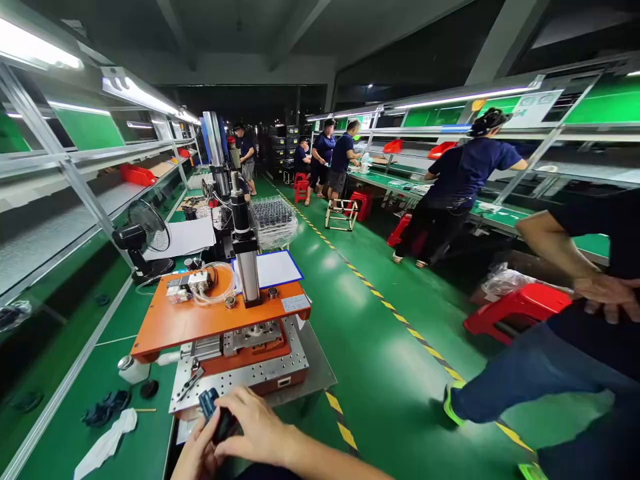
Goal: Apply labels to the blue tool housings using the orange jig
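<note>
Blue part (210, 404) between both hands (250, 433)

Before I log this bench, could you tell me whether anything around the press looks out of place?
Mostly tidy. A crumpled white cloth and dark loose parts lie scattered on the green bench left of the orange press. Both hands hold a small dark part.

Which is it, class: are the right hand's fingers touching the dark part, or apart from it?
Touching. The head view shows the right hand with its fingers wrapped over the dark part.
</note>
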The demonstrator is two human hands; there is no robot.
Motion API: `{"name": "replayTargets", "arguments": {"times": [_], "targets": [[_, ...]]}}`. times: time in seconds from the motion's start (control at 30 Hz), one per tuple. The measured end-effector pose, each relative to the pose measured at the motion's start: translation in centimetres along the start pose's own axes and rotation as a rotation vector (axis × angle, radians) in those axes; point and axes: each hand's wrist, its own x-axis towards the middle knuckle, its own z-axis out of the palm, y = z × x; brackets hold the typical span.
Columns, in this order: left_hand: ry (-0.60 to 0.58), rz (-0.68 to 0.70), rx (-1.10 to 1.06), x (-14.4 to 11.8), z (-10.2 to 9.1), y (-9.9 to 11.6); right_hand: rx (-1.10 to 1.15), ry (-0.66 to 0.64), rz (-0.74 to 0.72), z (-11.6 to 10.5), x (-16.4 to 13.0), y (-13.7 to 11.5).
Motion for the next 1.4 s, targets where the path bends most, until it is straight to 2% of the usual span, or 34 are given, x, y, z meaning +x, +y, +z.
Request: {"name": "replayTargets", "arguments": {"times": [0.1, 0.2, 0.3, 0.37, 0.43, 0.57, 0.77, 1.03, 1.4], "targets": [[-0.044, 0.044, 0.104, 0.3, 0.4, -0.7, 0.115, 0.072, 0.070, -0.2, -0.1, 0.2], [-0.050, 0.242, 0.310, 0.5, -0.6, -1.8, 0.198, 0.154, 0.178, -0.1, 0.1, 0.8], [-0.015, 0.418, 0.588, 0.3, -2.1, -2.1, 0.238, 0.044, 0.175, 0.3, 0.3, 1.4], [-0.004, 0.456, 0.727, -0.1, -2.8, -1.8, 0.232, -0.041, 0.154, 0.8, 0.3, 1.4], [-0.017, 0.466, 0.800, -0.6, -3.2, -1.3, 0.212, -0.066, 0.166, 1.4, 0.3, 1.2], [-0.040, 0.477, 0.816, -1.7, -3.8, -0.6, 0.195, -0.046, 0.223, 2.8, 0.2, 0.3], [-0.100, 0.472, 0.803, -2.6, -4.8, -0.8, 0.207, -0.081, 0.226, 4.0, 0.0, -0.5], [-0.086, 0.472, 0.795, -3.6, -5.2, -0.6, 0.206, -0.095, 0.278, 5.1, -0.2, -0.5], [-0.054, 0.483, 0.815, -3.0, -5.8, -0.9, 0.232, -0.086, 0.320, 5.3, -0.2, -0.9]]}}
